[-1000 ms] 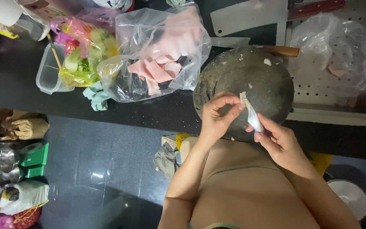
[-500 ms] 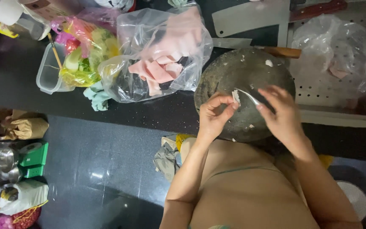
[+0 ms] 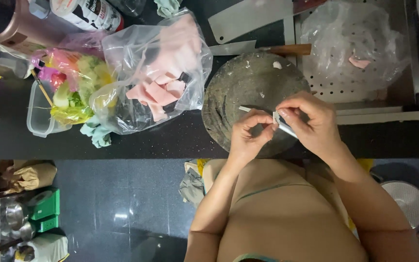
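Both my hands meet over a round, dark, worn chopping block (image 3: 248,82) on the black counter. My right hand (image 3: 311,123) pinches a small, thin, pale wrapped strip (image 3: 283,127) that slants down to the right. My left hand (image 3: 248,136) grips the strip's upper left end with thumb and fingers. A small white sliver (image 3: 244,108) pokes out just left of my left fingers. White flecks dot the block.
A clear plastic bag of pink slices (image 3: 158,87) lies left of the block. Beside it sits a plastic tub with greens (image 3: 59,104). A cleaver (image 3: 253,17) and a wooden-handled knife (image 3: 267,48) lie behind the block. A perforated metal tray with crumpled plastic (image 3: 355,48) stands at right.
My hands have drawn closer together over the block. The strip has tilted from upright to slanting, and my left hand now holds its upper end.
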